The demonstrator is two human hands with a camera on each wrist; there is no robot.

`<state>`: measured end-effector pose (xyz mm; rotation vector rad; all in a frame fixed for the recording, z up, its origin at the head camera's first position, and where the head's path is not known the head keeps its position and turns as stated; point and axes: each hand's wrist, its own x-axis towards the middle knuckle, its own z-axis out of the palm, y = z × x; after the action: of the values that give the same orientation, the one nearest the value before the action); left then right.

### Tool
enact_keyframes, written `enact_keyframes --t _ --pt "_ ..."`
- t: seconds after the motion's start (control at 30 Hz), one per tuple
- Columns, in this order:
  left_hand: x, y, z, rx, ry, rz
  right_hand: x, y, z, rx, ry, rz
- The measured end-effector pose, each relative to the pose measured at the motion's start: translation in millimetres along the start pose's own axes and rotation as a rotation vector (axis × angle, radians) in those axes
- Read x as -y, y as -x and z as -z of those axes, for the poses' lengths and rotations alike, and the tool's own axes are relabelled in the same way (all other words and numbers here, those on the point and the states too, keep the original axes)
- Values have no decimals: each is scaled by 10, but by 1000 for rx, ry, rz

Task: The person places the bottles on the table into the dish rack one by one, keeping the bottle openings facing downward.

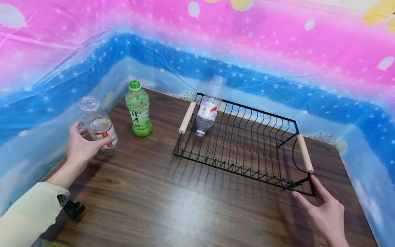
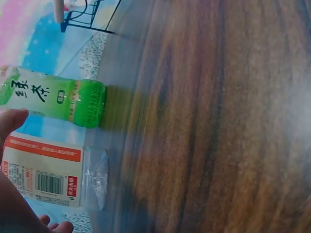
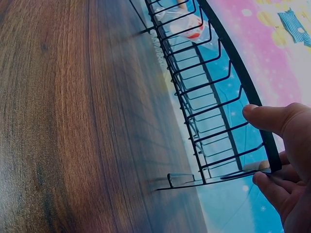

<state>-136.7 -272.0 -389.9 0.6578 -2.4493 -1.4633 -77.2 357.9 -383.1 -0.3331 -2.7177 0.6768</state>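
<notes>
Beside the green tea bottle [image 1: 138,111], a clear bottle [image 1: 103,135] with a white, red-banded label stands uncapped at the left of the table. My left hand [image 1: 83,144] spreads around it, thumb on one side and fingers on the other. Gaps show between these digits and the bottle in the left wrist view. A black wire dish rack [image 1: 229,168] with wooden handles occupies the right half. My right hand [image 3: 286,155] grips its near right corner between thumb and fingers. At the rack's left end another clear bottle [image 1: 207,111] leans neck-down among the wires.
Under everything is a dark wood-grain table [image 1: 148,206]. Pink and blue patterned cloth [image 1: 262,65] rises along its back and sides. A small black device [image 1: 72,206] sits at the left sleeve cuff.
</notes>
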Motion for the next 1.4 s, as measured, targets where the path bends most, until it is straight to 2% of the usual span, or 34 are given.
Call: enact_keyframes --t 0.37,0.57,0.83,1.4 --pt "92 -95 -67 -11 -48 -25 6 3 11 -6 -6 8" --pt "100 -130 -91 18 -54 -46 1 -2 10 -5 -11 1" --pt "114 -145 -105 44 -98 -47 -4 -6 3 -10 -5 11" --pt "122 -149 -119 36 -120 -67 -5 -11 7 -3 -19 -1"
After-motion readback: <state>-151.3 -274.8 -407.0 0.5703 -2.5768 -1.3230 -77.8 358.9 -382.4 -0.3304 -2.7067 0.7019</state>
